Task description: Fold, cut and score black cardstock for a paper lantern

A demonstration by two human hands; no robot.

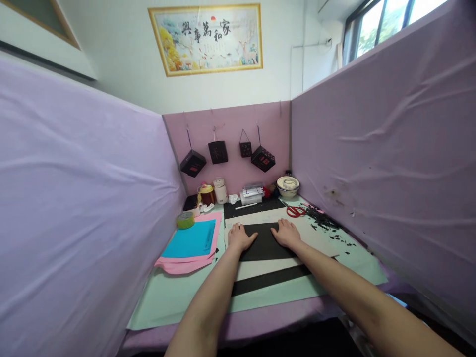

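Note:
A sheet of black paper (266, 245) lies flat on a pale board (253, 270) in the middle of the table. My left hand (240, 238) rests on its left side, palm down with the thumb stretched inward. On the right side my right hand (287, 233) lies flat in the same way, its thumb pointing toward the left one. Both hands press on the paper, fingers apart, gripping nothing. Below the board, a dark strip (271, 280) crosses the front of the table. Red-handled scissors (296, 211) lie beyond my right hand.
Blue (191, 239) and pink sheets (186, 267) lie at left, beside a roll of green tape (185, 219). Black paper scraps (322, 218) litter the right. A plastic box (252, 194), a thermos (220, 191) and a lidded bowl (287, 186) stand at the back. Lilac-covered partitions (372, 129) flank the table.

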